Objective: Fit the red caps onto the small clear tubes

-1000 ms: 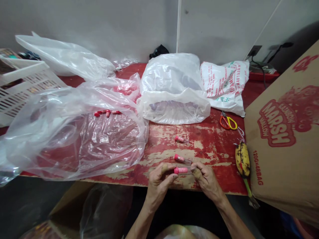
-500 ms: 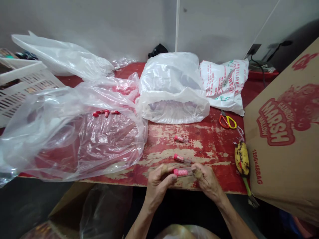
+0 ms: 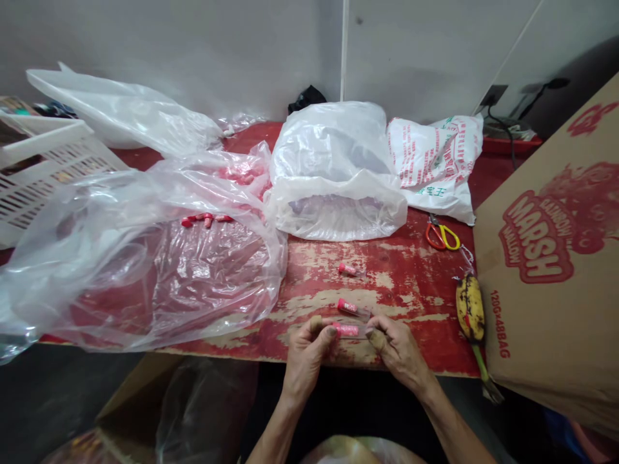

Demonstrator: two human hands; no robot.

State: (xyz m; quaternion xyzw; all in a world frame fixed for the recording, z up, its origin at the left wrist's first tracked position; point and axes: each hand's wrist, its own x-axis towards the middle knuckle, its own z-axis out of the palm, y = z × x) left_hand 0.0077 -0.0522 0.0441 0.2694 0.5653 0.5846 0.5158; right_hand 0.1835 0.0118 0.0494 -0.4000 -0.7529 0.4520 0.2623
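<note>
At the near edge of the worn red table (image 3: 411, 277), both my hands hold one small clear tube with a pink cap (image 3: 349, 330). My left hand (image 3: 309, 351) pinches its pink-capped end. My right hand (image 3: 394, 345) pinches the clear end. A second pink-capped tube (image 3: 352, 308) lies on the table just beyond my fingers, and a third (image 3: 349, 270) lies farther back. Several loose red caps (image 3: 207, 219) rest on a large clear plastic bag (image 3: 145, 264) to the left.
A white plastic bag (image 3: 338, 174) stands open at the middle back, with a printed bag (image 3: 438, 164) to its right. Orange and yellow scissors (image 3: 441, 236) and a spotted banana (image 3: 470, 308) lie at the right. A cardboard box (image 3: 556, 258) fills the right side; a white basket (image 3: 43, 167) sits far left.
My hands have closed in on the tube: the left thumb now covers its capped end and the right fingers have slid along it. Nothing else on the table has moved.
</note>
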